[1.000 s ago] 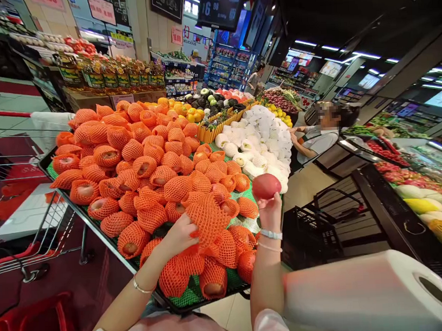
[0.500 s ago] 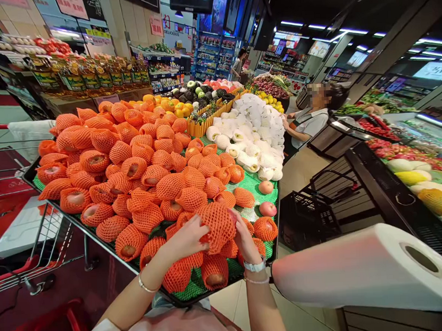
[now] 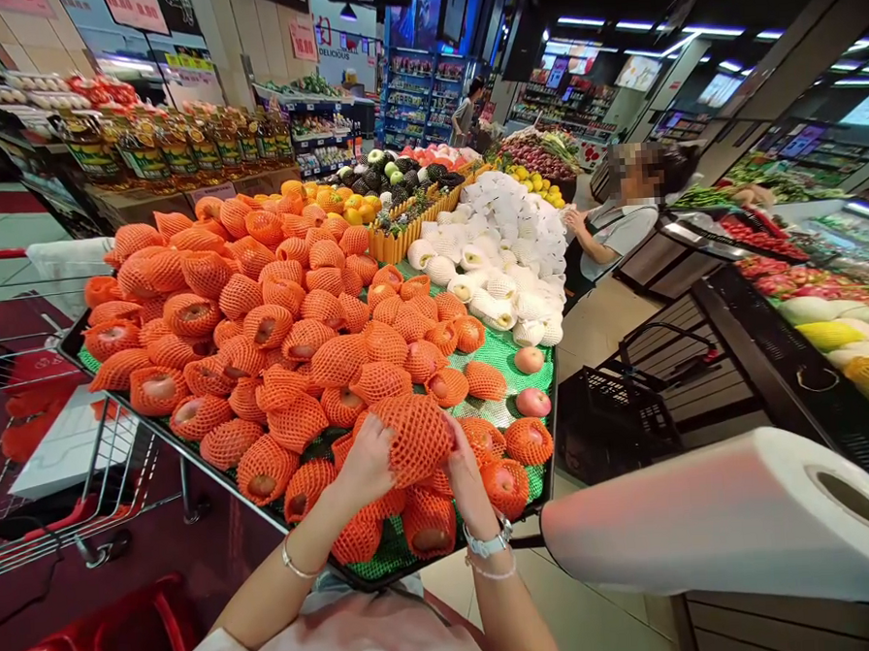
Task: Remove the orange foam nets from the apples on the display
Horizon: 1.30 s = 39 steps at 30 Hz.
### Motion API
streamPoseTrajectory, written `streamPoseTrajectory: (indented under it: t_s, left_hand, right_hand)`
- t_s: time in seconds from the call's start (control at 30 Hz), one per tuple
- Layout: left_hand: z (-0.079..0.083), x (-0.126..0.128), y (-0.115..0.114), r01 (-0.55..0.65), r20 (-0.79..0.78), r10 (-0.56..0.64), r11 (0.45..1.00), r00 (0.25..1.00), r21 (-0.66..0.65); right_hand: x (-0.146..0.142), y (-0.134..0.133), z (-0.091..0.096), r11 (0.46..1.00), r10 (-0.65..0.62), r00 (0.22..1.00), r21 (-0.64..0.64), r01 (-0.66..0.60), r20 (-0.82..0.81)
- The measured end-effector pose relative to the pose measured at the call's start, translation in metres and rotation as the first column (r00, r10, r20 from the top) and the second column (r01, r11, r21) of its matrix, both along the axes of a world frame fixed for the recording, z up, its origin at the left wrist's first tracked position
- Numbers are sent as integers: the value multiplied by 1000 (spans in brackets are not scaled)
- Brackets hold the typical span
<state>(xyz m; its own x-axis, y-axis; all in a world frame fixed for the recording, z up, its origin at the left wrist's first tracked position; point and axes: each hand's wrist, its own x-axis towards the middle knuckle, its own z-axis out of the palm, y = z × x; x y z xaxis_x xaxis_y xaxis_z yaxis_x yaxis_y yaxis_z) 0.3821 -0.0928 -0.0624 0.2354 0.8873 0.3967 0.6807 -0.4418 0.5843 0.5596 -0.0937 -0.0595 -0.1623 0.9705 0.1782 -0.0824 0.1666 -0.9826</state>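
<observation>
Between both hands, close to the front of the display, is an apple in an orange foam net (image 3: pixel 420 437). My left hand (image 3: pixel 371 460) grips its left side with curled fingers. My right hand (image 3: pixel 462 457) holds the right end, fingers partly hidden behind the net. The mesh covers most of the fruit. Under and around the hands lie many apples in the same orange nets (image 3: pixel 294 415), piled higher toward the left. Two bare pinkish apples, one farther back (image 3: pixel 529 360) and one nearer (image 3: pixel 533 402), rest on green matting (image 3: pixel 506 346) to the right.
White-netted fruit (image 3: pixel 501 288) is heaped behind the bare apples. At right a large plastic bag roll (image 3: pixel 656 528) juts out beside the display edge. A metal cart (image 3: pixel 132 458) stands left, and a red stool (image 3: pixel 108 639) below it. Another person (image 3: pixel 619 228) stands beyond the white fruit.
The netting, looser and hanging down before, now sits more closely around the held apple. Both hands have shifted slightly, and the view has turned a little left.
</observation>
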Motion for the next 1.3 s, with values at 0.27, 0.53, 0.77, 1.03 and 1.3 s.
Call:
streamPoseTrajectory:
  t_s: [0.27, 0.53, 0.77, 1.03, 1.3]
  left_hand:
    - [-10, -6, -2, -185, 80, 185, 983, 979, -9]
    - [9, 4, -9, -213, 440, 295, 951, 848, -226]
    - [18, 18, -6, -135, 773, 425, 901, 471, -413]
    - [14, 18, -2, -229, 860, 452, 886, 236, -403]
    - [23, 26, -10, -215, 848, 441, 895, 294, -391]
  right_hand:
    - [-4, -7, 13, 987, -154, 969, -5, 158, 194]
    - [2, 8, 22, 965, -261, 954, 74, 252, 146]
    - [-13, 10, 23, 880, -460, 884, 170, 443, 83]
    - [-57, -17, 17, 937, -230, 839, -345, 53, -494]
    - [-68, -9, 8, 978, -90, 856, -207, -21, -509]
